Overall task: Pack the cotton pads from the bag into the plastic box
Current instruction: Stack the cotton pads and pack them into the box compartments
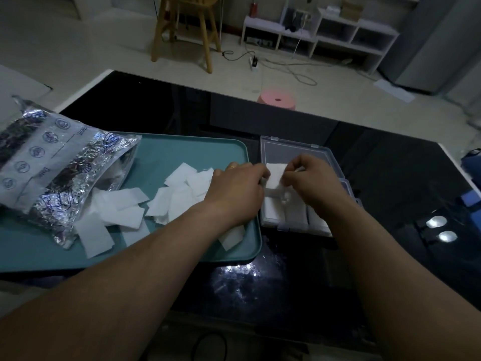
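While left hand [236,188] and right hand [312,183] each grip one cotton pad [276,175] | plastic box [294,149] half hidden beneath them

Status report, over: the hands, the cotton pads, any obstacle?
Left hand and right hand both pinch one cotton pad over the plastic box. Box partly filled; loose pads lie on the tray beside the bag. Nothing blocks the box.

Floor [78,48]: pale tiles, cables trailing.
Furniture: wooden stool [186,29], white shelf unit [320,35], pink stool [277,97].
Light: dim.
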Available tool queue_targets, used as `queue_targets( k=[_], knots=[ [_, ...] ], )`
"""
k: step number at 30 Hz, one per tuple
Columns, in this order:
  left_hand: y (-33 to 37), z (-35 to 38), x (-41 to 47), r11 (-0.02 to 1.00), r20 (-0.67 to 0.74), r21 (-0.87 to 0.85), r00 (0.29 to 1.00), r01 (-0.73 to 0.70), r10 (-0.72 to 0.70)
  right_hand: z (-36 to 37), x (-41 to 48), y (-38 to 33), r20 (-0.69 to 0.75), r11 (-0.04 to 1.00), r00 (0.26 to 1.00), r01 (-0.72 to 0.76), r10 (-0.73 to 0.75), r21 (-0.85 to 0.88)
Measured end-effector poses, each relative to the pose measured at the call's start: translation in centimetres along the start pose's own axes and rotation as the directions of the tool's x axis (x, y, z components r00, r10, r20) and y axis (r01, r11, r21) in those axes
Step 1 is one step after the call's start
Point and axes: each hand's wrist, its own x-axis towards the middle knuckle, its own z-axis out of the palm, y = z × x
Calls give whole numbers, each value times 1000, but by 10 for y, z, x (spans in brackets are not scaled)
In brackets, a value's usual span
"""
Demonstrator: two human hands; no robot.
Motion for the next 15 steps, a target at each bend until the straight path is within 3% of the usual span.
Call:
queue_targets(
  k=[7,15],
  knots=[
    [4,2,-2,997,15,72,999,-29,28,2,1,3,25,999,999,-27,28,-37],
    [2,2,-4,980,46,180,996,-82,74,10,-1,8,-3,949,998,64,-68,-309]
  ],
)
